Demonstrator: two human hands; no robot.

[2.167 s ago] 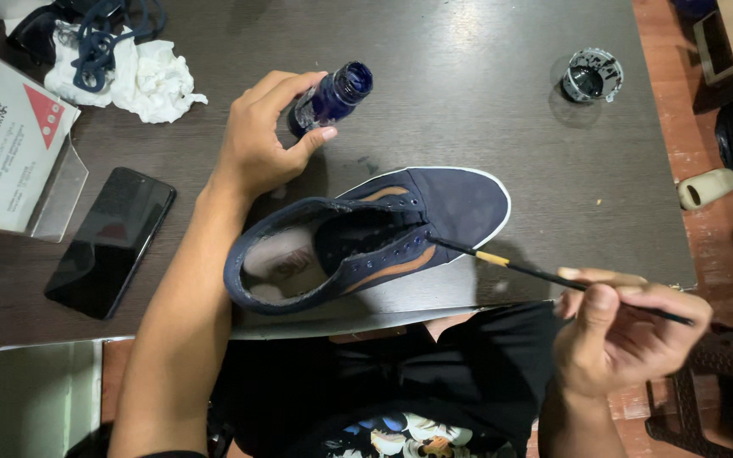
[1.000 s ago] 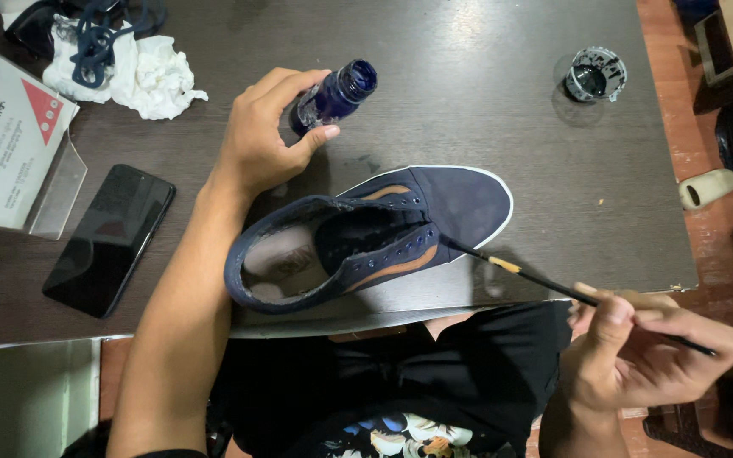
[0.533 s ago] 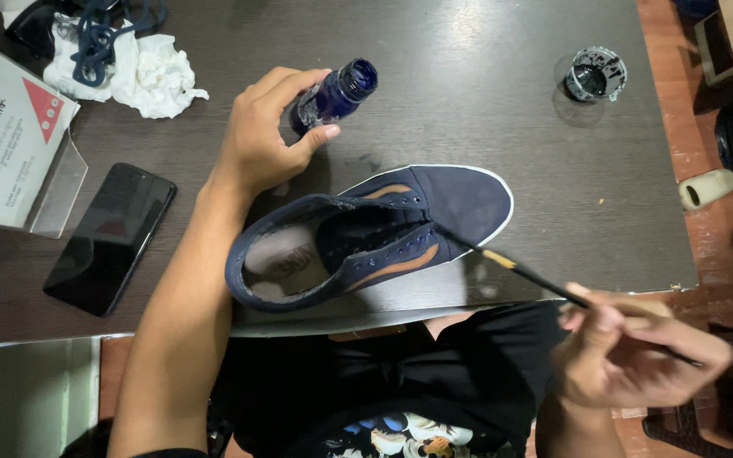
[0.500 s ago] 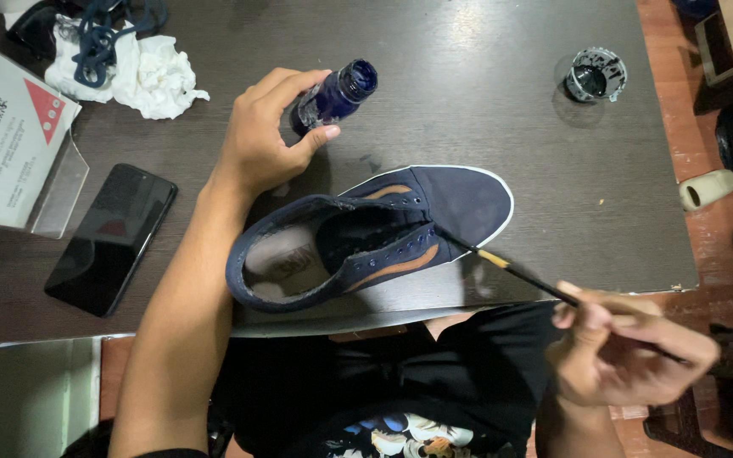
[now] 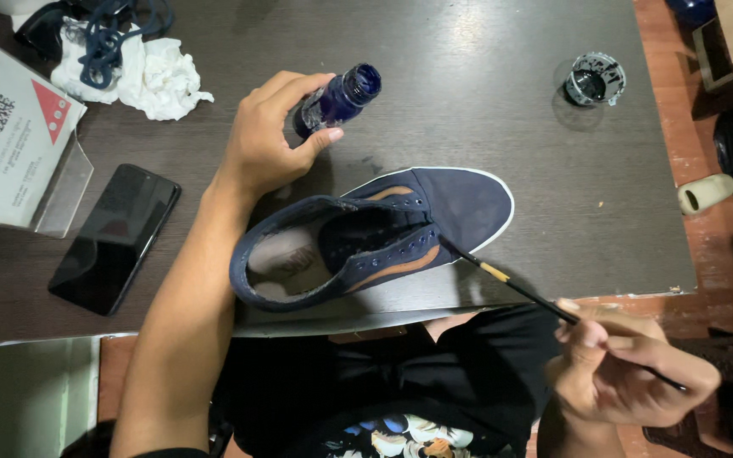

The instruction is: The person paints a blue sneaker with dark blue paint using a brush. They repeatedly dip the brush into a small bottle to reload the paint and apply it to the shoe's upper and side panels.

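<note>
A navy canvas shoe (image 5: 366, 242) with a white sole and tan side stripe lies laceless near the front edge of the dark table (image 5: 485, 93). My left hand (image 5: 269, 140) grips a small dark blue bottle (image 5: 337, 100), open at the top, standing just behind the shoe. My right hand (image 5: 629, 373) is off the table's front right corner and holds a thin black brush (image 5: 511, 284) with a yellow band. The brush tip touches the shoe's side by the eyelets.
A black phone (image 5: 116, 237) lies at the left beside a clear stand with a printed card (image 5: 6, 140). Crumpled white tissue (image 5: 159, 80) and dark laces (image 5: 112, 30) sit at the back left. A small open jar (image 5: 594, 80) stands at the back right.
My right hand has shifted slightly and re-gripped the brush, whose tip stays at the shoe's side. My left hand and the bottle have not moved.
</note>
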